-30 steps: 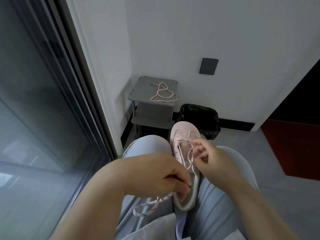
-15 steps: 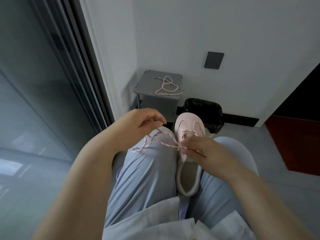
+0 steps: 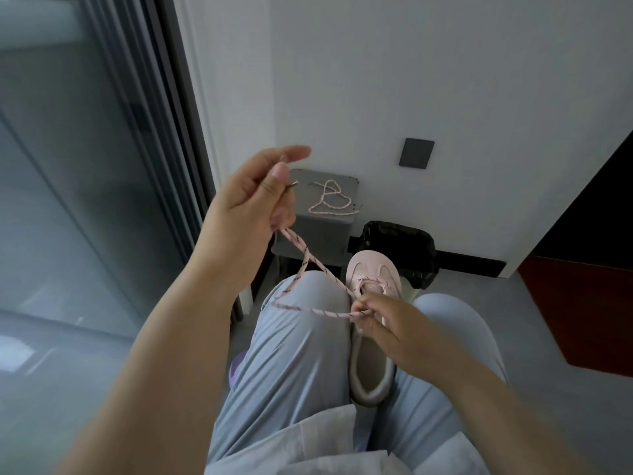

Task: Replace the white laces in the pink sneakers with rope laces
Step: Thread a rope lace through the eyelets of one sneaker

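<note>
One sneaker (image 3: 373, 279) is wedged between the thighs, its long axis running away from the body, toe farthest. Its rope lace (image 3: 310, 260) is pinched at the eyelets by the right hand (image 3: 387, 323), the nearer one. The lace's end is gripped in the raised left hand (image 3: 253, 197). Two laces are counted, and the second lace (image 3: 330, 200) is left on the grey surface (image 3: 318, 231) beyond.

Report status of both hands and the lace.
Left hand raised, holding rope lace end. Right hand pinching lace at pink sneaker. Nothing in the way.
</note>
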Demonstrator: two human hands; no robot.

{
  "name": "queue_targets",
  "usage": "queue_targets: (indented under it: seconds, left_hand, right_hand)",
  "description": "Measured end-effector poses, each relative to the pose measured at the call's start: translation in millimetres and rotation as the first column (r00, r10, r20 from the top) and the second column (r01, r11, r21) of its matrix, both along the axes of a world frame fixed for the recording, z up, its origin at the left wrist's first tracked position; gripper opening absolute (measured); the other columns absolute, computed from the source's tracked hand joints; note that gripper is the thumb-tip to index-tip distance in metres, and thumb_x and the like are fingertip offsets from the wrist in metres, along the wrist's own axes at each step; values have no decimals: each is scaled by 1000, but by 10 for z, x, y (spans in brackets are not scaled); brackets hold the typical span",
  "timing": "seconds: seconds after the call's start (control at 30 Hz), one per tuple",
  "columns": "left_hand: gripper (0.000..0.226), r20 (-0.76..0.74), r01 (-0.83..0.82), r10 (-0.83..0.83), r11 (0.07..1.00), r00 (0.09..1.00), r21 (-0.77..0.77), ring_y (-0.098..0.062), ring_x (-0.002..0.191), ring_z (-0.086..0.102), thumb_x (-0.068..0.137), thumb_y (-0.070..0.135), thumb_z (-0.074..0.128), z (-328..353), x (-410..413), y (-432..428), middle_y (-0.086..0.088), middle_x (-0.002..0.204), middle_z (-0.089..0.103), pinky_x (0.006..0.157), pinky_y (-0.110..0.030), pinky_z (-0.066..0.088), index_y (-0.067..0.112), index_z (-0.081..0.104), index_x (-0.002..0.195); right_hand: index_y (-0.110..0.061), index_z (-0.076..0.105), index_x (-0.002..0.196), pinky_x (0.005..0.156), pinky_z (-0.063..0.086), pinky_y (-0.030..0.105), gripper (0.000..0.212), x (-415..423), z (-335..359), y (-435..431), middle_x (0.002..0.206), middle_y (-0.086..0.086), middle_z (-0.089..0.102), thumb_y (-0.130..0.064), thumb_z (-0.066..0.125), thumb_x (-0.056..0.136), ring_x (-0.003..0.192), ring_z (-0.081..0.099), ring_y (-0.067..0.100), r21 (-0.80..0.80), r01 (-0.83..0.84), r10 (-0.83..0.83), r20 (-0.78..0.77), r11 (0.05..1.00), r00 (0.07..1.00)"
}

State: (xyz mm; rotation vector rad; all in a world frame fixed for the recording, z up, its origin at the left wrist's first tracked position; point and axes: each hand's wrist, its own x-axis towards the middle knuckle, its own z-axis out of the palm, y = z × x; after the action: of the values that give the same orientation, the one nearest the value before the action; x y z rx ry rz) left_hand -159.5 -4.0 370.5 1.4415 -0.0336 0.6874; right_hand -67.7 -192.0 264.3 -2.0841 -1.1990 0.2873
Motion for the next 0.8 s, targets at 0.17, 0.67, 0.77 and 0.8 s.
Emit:
queue_targets:
  seconds: [0.17,0.67,0.77,0.8]
  left_hand:
    - [27,8,-62,63,993,998,-96,-8,52,24,99,10,33,150,-42,31,8,52,31,52,-22,20,12,54,117]
    - [24,-205,168,-115,951,972,260,-7,54,36,100,10,32,704,525,-341,2,67,39,57,-22,35,8,50,116]
    - [23,-187,202,-165,958,968,201,-12,64,48,98,8,38,651,573,-433,-1,77,53,58,-26,43,6,44,121]
    - [26,-175,224,-195,960,965,165,-15,72,52,97,9,42,615,589,-441,-1,86,59,65,-29,47,6,42,123]
  right_hand:
    - [-16,65,101,82,39,12,17,179,-88,-17,95,-13,58,-25,53,93,94,54,1,53,131,-131,-4,990,991]
    - [-17,60,88,60,39,11,22,106,1360,262,79,-6,60,-9,41,96,61,49,-5,307,85,-61,-88,948,994]
    - [-24,60,81,59,32,14,26,135,1455,157,65,-20,58,-18,41,98,55,48,-10,272,102,-84,-77,957,993]
    - [-24,60,80,57,31,14,27,136,1465,128,56,-22,55,-19,41,98,50,46,-7,276,116,-92,-98,954,991]
